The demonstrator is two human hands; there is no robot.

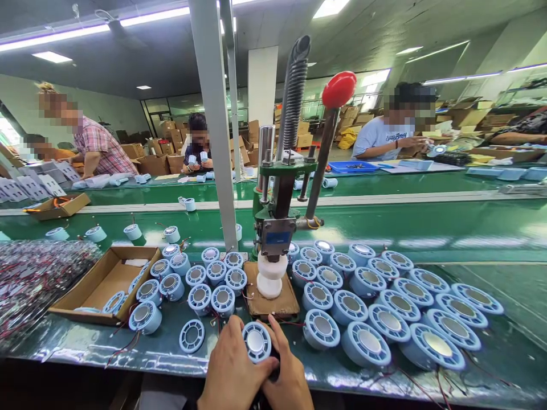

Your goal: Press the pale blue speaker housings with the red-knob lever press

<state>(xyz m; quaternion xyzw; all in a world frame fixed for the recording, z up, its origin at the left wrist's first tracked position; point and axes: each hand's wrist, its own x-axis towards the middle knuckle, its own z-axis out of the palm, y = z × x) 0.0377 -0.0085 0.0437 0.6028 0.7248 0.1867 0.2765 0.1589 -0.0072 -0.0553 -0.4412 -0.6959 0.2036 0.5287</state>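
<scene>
Both of my hands are together at the front edge of the green bench, just below the hand press. My left hand (233, 367) grips a light blue round part (257, 341) with a silver disc in its face, from the left side. Against its right side are the fingers of my right hand (286, 364), also closed on it. Something dark shows between my palms, too hidden to name. Ahead stands the press (277, 239), its white round pad over a white base on a brown board (273, 307). A loose blue ring (192, 336) lies left of my hands.
Several similar blue parts (370, 341) cover the bench right of the press, others (171, 285) the left. A cardboard tray (92, 285) holds blue rings. Wires (38, 279) pile up far left. A grey post (216, 114) rises behind. People work across the green belt (384, 222).
</scene>
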